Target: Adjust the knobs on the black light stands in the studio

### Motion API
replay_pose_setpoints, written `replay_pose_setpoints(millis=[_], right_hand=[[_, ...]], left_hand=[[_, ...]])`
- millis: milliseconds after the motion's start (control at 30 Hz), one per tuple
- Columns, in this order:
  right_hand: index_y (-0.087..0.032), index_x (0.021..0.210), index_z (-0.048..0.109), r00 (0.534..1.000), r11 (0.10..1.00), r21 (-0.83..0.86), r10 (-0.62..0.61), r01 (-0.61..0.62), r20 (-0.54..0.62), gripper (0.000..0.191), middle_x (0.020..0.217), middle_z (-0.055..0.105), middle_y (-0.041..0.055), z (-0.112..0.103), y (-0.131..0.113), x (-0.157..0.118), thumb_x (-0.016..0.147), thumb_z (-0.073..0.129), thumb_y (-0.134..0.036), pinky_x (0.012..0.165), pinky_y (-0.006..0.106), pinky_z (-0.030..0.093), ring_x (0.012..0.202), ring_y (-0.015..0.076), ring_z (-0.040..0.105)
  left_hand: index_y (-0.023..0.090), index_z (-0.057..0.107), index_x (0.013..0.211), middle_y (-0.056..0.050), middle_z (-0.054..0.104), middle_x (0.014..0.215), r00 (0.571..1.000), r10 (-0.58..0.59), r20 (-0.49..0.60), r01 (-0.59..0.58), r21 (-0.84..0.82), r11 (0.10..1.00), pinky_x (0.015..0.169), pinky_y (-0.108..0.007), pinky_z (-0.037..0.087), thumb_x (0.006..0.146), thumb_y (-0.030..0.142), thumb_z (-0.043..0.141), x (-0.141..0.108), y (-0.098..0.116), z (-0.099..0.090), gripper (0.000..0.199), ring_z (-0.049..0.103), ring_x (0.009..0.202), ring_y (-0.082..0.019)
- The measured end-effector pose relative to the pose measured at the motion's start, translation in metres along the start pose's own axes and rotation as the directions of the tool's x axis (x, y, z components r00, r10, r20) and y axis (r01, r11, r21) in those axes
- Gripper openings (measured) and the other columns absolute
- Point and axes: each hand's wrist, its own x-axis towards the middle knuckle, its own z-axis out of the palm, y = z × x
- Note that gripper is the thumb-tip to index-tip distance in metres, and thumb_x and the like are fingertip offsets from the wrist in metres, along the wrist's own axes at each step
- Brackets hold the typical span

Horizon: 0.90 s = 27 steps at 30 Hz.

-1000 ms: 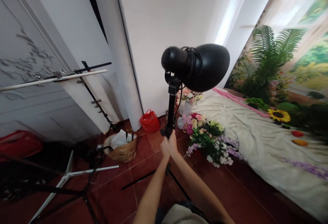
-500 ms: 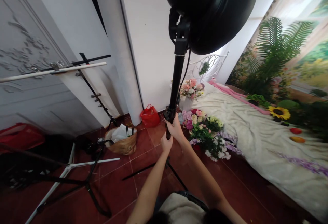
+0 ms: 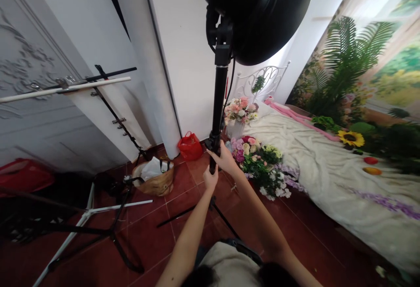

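A black light stand rises in front of me, topped by a large black lamp head with a cable hanging beside the pole. My left hand is closed round the lower part of the pole. Just above it, my right hand grips the pole by a black clamp knob. Dark stand legs spread over the floor below my hands.
Flower bunches lie right of the stand, beside a bed with a cream cover. A red bag and a wicker basket sit on the tiles. More stands occupy the left.
The lamp head, pole and both hands appear slightly further left in view, and the background has shifted left too. Both hands keep their hold on the pole.
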Motion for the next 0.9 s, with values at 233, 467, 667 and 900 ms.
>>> replay_pose_setpoints(millis=[233, 467, 667, 900], right_hand=[[-0.019, 0.110, 0.053, 0.984, 0.991, -0.128, -0.006, 0.029, 0.179, 0.030, 0.110, 0.061, 0.0087, -0.012, 0.081, -0.044, 0.084, 0.052, -0.035, 0.092, 0.034, 0.043, 0.103, 0.0194, 0.057], [-0.022, 0.101, 0.056, 0.951, 0.974, -0.160, 0.198, -0.163, 0.239, 0.027, 0.094, 0.066, 0.0054, -0.002, 0.160, -0.073, 0.091, 0.036, -0.037, 0.081, 0.031, 0.045, 0.086, 0.0179, 0.063], [-0.019, 0.075, 0.058, 0.926, 0.932, -0.082, 0.360, -0.352, 0.118, 0.034, 0.074, 0.066, 0.0038, 0.019, 0.181, -0.077, 0.084, 0.042, -0.048, 0.067, 0.025, 0.044, 0.069, 0.0164, 0.060], [-0.020, 0.045, 0.046, 0.789, 0.787, -0.059, 0.613, -0.614, -0.034, 0.041, 0.041, 0.044, -0.0003, 0.026, 0.184, -0.055, 0.077, 0.046, -0.046, 0.050, 0.023, 0.037, 0.047, 0.0131, 0.047]], left_hand=[[0.015, 0.066, 0.091, -0.010, 0.070, 0.077, 1.000, 0.019, -0.006, -0.019, -0.046, 0.999, 0.062, -0.026, 0.045, 0.080, 0.047, 0.051, 0.000, -0.003, 0.002, 0.037, 0.065, 0.072, -0.021], [0.013, 0.067, 0.085, -0.010, 0.067, 0.069, 0.999, 0.015, -0.035, -0.016, -0.044, 0.999, 0.059, -0.025, 0.044, 0.079, 0.055, 0.051, 0.001, -0.003, 0.005, 0.045, 0.064, 0.067, -0.020], [0.015, 0.066, 0.082, -0.010, 0.068, 0.073, 1.000, 0.012, -0.017, -0.013, -0.097, 0.995, 0.059, -0.025, 0.045, 0.079, 0.055, 0.050, 0.002, -0.005, 0.007, 0.044, 0.064, 0.068, -0.020], [0.014, 0.066, 0.082, -0.009, 0.067, 0.068, 1.000, -0.001, -0.023, 0.000, -0.069, 0.998, 0.058, -0.024, 0.044, 0.078, 0.056, 0.050, 0.002, -0.005, 0.008, 0.045, 0.063, 0.066, -0.019]])
